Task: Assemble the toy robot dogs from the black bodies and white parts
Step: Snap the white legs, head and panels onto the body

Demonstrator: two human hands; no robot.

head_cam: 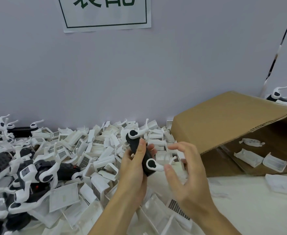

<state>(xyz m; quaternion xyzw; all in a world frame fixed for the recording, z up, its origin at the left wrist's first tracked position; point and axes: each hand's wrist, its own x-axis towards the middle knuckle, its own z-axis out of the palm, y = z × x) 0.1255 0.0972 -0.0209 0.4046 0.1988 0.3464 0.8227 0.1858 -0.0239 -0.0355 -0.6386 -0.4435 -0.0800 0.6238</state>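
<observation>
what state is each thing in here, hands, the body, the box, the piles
left hand: grips the black body
black body: held upright-tilted, two white legs fitted
right hand: fingers loosely curled, holding nothing clear
cardboard box: tipped on its side, open
white parts pile: loose heap
assembled dogs: piled at left

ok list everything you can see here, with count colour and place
black body: one, black with two white legs on it, held upright at centre
white shell parts: a heap, too many to count, white, across the table's middle
assembled toy dogs: several, black and white, piled at left
cardboard box: one, brown, on its side at right, a few white parts inside
paper sign: one, white with green print, on the wall
left hand: grips the black body
right hand: fingers loosely curled beside the body, holding nothing clear
</observation>
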